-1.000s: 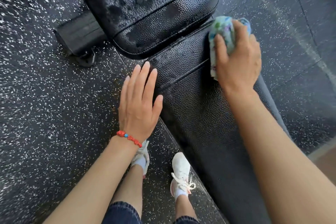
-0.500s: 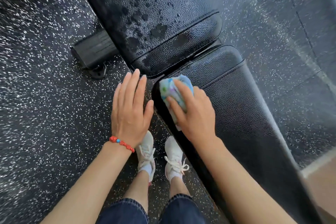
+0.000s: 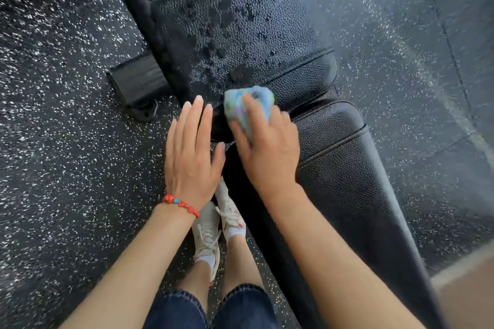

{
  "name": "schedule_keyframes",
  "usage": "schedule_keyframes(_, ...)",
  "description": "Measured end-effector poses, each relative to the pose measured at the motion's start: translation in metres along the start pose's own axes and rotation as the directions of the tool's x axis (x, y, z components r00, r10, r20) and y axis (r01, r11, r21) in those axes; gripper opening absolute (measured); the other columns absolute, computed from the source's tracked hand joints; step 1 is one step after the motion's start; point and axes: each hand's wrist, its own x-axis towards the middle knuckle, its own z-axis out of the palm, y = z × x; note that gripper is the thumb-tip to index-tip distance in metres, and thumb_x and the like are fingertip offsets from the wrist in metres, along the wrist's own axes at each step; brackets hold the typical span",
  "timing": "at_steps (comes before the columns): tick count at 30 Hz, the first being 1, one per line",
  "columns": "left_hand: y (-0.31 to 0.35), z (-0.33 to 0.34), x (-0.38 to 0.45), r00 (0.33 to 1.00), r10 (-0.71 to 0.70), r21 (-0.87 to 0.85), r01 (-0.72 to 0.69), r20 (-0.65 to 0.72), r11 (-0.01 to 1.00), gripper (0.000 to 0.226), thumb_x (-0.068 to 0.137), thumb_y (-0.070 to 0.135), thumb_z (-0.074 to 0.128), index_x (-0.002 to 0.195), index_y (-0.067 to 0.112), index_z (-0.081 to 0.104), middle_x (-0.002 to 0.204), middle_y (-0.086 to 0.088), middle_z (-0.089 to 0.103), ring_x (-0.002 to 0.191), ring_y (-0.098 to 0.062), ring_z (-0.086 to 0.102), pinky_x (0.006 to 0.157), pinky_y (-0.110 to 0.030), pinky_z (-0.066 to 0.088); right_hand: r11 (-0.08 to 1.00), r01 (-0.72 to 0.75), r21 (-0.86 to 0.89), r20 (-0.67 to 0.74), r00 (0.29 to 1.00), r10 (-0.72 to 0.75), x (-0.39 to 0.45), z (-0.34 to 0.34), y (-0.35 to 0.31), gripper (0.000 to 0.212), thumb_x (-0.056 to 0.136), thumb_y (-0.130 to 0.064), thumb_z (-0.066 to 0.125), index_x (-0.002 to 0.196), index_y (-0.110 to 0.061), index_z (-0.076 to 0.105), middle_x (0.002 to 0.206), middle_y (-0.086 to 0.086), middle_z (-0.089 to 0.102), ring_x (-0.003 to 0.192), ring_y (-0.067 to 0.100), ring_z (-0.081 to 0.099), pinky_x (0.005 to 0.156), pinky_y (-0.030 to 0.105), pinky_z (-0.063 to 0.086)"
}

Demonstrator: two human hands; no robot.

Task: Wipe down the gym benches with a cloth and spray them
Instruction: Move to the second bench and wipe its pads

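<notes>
Wiping step underway: right hand (image 3: 267, 152) clenched round a bunched pastel blue-green cloth (image 3: 247, 105), pressed at the near edge of the far black pebbled-vinyl bench pad (image 3: 227, 21), just by the gap w/ the nearer pad (image 3: 344, 168). Left hand (image 3: 191, 152) flat, fingers spread, grasping nothing. Far pad's beaded w/ spray, so next probably calls for long strokes up across it.
</notes>
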Motion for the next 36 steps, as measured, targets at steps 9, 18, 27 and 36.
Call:
schedule_keyframes(9, -0.007, -0.004, 0.001, 0.999, 0.019, 0.032, -0.021, 0.051, 0.999, 0.052, 0.092, 0.022, 0.038, 0.139, 0.000, 0.035, 0.148, -0.016, 0.031, 0.138, -0.028, 0.025, 0.112, -0.048, 0.022, 0.999, -0.051, -0.014, -0.093, 0.994, 0.049, 0.029, -0.016, 0.045, 0.040, 0.088, -0.037, 0.053, 0.117, -0.010, 0.059, 0.081, 0.020, 0.058, 0.070, 0.035, 0.053, 0.060, 0.039, 0.040)
schedule_keyframes(18, -0.003, -0.003, 0.002, 0.999, -0.003, 0.032, 0.002, 0.038, 0.999, 0.051, 0.092, 0.022, 0.039, 0.138, -0.001, 0.036, 0.147, -0.016, 0.032, 0.137, -0.029, 0.025, 0.112, -0.047, 0.022, 0.975, -0.202, 0.094, -0.104, 0.972, 0.212, 0.032, -0.012, 0.035, 0.039, 0.086, -0.031, 0.058, 0.117, -0.007, 0.058, 0.085, 0.022, 0.058, 0.073, 0.035, 0.054, 0.062, 0.039, 0.041)
schedule_keyframes(27, 0.003, -0.013, 0.023, 0.998, -0.055, 0.028, 0.055, -0.009, 0.998, 0.050, 0.093, 0.022, 0.038, 0.136, -0.004, 0.038, 0.145, -0.020, 0.033, 0.136, -0.032, 0.027, 0.112, -0.049, 0.023, 0.983, -0.131, 0.132, -0.112, 0.983, 0.146, 0.070, -0.033, 0.054, 0.040, 0.088, -0.035, 0.053, 0.119, -0.011, 0.055, 0.089, 0.020, 0.060, 0.076, 0.033, 0.054, 0.065, 0.035, 0.039)
schedule_keyframes(36, -0.020, -0.015, 0.066, 0.993, -0.111, 0.034, 0.112, -0.030, 0.993, 0.052, 0.091, 0.020, 0.040, 0.137, -0.003, 0.036, 0.147, -0.021, 0.031, 0.136, -0.034, 0.026, 0.109, -0.054, 0.027, 0.994, -0.093, 0.063, -0.040, 0.995, 0.096, 0.065, 0.005, -0.015, 0.034, 0.083, -0.029, 0.066, 0.111, -0.009, 0.062, 0.081, 0.019, 0.060, 0.066, 0.034, 0.054, 0.057, 0.036, 0.042)
